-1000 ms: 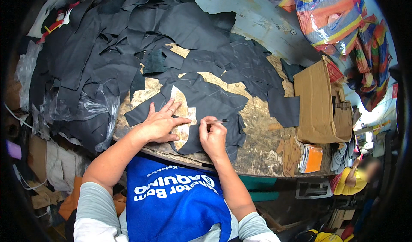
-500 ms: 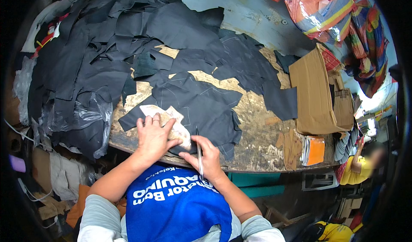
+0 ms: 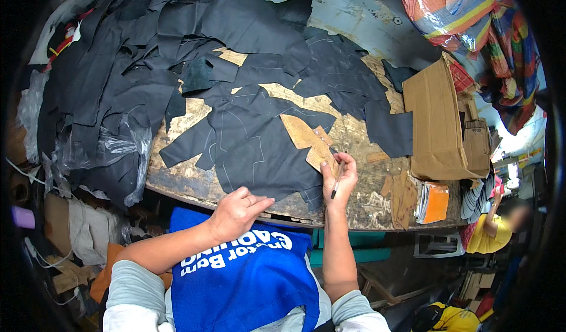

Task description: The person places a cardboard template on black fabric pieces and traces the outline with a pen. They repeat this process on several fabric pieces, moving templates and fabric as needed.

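My right hand (image 3: 342, 176) is closed on a tan, angular pattern piece (image 3: 303, 133) and also holds a slim pen (image 3: 338, 182) slanting across the fingers. The pattern piece lies over the right part of a black leather sheet (image 3: 268, 149), tilted or flat, I cannot tell. Pale outlines run across that sheet. At the table's near edge is my left hand (image 3: 239, 211), its fingers drawn together and pointing right beside the sheet's lower edge. Nothing shows in it; its underside is hidden.
Heaps of black leather pieces (image 3: 147, 31) cover the table's left and back. Clear plastic (image 3: 127, 146) lies at the left. To the right stand a cardboard box (image 3: 439, 126), brown scraps (image 3: 404, 199) and an orange-topped stack (image 3: 433, 202). A person in yellow (image 3: 498, 232) is farther right.
The pattern piece has moved up and right from under my left hand into my right hand, showing its tan side instead of the pale one. My left hand has drawn back to the table edge.
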Tool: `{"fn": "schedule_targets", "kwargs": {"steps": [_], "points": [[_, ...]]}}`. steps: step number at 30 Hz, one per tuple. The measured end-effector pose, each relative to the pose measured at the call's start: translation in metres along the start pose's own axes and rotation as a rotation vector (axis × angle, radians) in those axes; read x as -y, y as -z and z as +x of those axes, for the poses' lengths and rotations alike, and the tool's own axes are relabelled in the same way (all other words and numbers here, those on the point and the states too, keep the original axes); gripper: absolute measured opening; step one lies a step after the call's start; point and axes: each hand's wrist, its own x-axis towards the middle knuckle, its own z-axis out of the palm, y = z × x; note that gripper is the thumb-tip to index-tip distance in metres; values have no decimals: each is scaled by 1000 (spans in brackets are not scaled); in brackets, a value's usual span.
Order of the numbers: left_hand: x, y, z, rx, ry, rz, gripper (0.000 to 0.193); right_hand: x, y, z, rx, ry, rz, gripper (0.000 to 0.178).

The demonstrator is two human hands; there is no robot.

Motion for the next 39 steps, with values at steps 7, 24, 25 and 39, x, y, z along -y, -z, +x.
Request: {"fn": "schedule_targets", "kwargs": {"steps": [7, 24, 25, 39], "points": [[15, 33, -12, -165, 15, -8, 29, 18, -3, -10, 29, 43, -75, 36], [79, 86, 16, 286, 335, 225, 74, 80, -74, -86, 912, 392, -264, 27], [82, 87, 16, 298, 327, 194, 74, 78, -73, -85, 906, 382, -234, 27], [89, 82, 18, 278, 348, 209, 75, 43, -124, 1, 509, -141, 41, 16]]}}
